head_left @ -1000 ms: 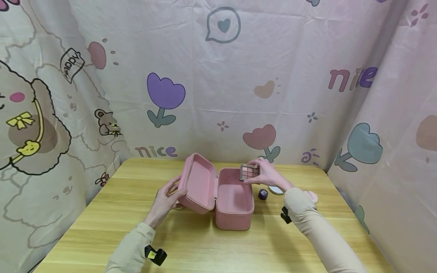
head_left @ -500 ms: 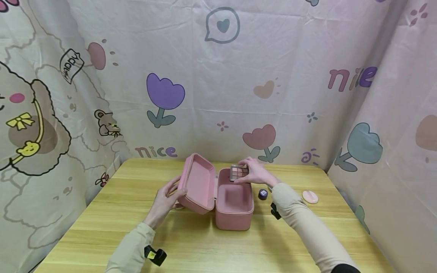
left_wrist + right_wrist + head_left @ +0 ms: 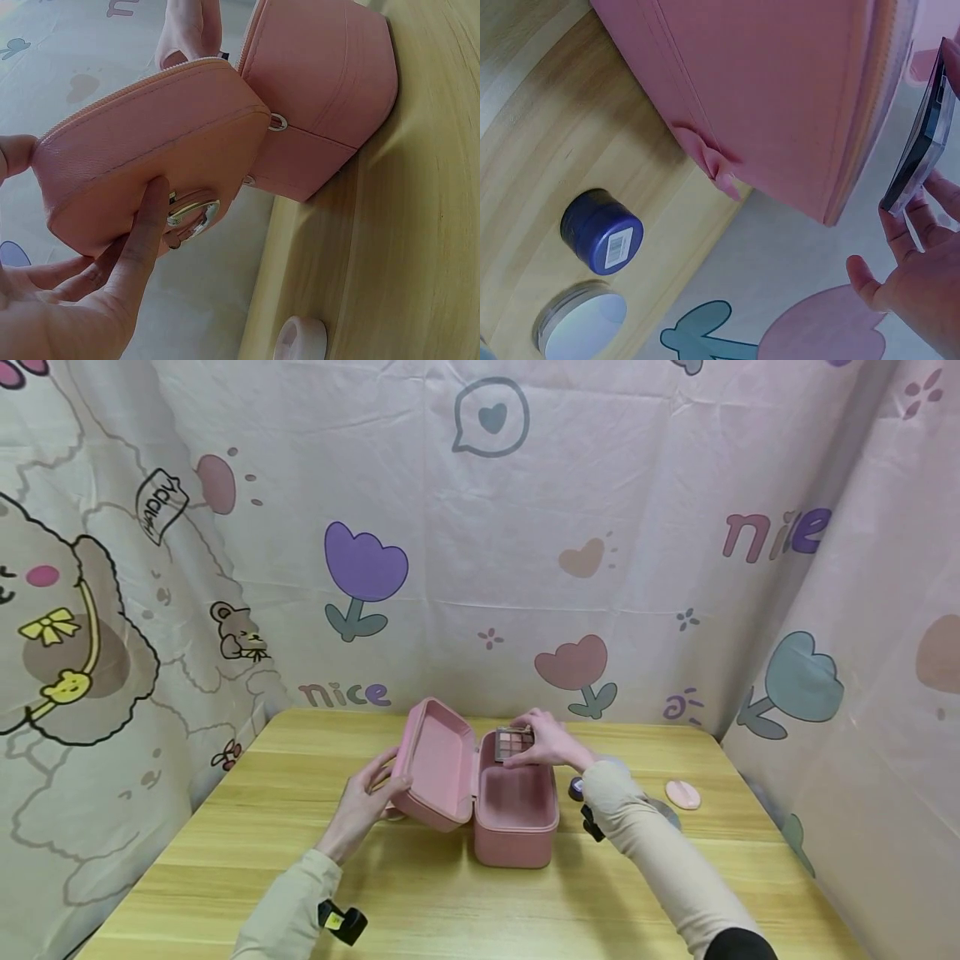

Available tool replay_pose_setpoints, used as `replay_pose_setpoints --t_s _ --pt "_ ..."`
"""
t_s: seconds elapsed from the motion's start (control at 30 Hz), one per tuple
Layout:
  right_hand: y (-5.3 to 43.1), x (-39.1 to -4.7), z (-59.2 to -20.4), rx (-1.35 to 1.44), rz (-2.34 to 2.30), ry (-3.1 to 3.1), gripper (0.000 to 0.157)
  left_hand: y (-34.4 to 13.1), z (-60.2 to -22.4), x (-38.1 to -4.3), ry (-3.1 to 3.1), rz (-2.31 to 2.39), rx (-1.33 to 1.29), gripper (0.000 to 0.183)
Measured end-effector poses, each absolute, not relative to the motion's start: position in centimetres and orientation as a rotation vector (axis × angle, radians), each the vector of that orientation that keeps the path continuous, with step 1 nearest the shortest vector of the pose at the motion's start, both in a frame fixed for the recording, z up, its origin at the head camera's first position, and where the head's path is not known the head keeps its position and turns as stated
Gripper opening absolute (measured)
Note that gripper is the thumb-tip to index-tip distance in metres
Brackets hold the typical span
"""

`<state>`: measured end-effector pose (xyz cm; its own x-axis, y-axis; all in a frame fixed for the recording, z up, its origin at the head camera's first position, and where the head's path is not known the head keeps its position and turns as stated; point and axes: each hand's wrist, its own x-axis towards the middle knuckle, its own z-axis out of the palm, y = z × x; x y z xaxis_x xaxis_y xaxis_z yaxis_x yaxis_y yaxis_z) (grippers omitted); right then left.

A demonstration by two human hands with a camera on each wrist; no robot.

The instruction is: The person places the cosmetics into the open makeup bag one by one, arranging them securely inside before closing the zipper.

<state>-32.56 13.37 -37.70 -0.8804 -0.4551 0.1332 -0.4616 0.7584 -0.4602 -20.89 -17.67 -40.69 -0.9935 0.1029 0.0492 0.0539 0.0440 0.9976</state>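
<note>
A pink cosmetic case (image 3: 513,845) stands on the wooden table, its lid (image 3: 438,764) swung out to the left. My left hand (image 3: 358,806) grips that lid by its outer end, thumb on the near side; in the left wrist view its fingers lie against the lid top beside a metal-ringed handle (image 3: 196,214). Over the far end of the case's mouth, my right hand (image 3: 551,742) pinches an eyeshadow palette (image 3: 512,744) with several pans facing me. The right wrist view shows the palette edge-on, between fingers and thumb, beside the zipped rim (image 3: 874,112).
Right of the case stand a dark blue jar (image 3: 604,232) and a round item with a pale top (image 3: 585,326). A pink powder puff (image 3: 683,794) lies farther right. A small pale round item (image 3: 300,339) sits by the lid. A printed curtain (image 3: 480,568) hangs behind the table.
My right hand has carried the palette leftward from the case's right rim to over its far end. The left hand and lid have stayed in place.
</note>
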Motion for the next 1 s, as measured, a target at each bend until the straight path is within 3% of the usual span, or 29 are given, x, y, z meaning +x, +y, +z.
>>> replay_pose_setpoints --t_s 0.7,1.0 --pt "12.3 -32.9 -38.9 0.76 0.764 -2.949 0.074 -17.6 -40.8 -20.9 2.237 2.159 0.173 0.066" --pt "12.5 -33.0 -38.9 0.733 0.793 -2.944 0.08 -17.6 -40.8 -20.9 2.239 2.158 0.163 0.066"
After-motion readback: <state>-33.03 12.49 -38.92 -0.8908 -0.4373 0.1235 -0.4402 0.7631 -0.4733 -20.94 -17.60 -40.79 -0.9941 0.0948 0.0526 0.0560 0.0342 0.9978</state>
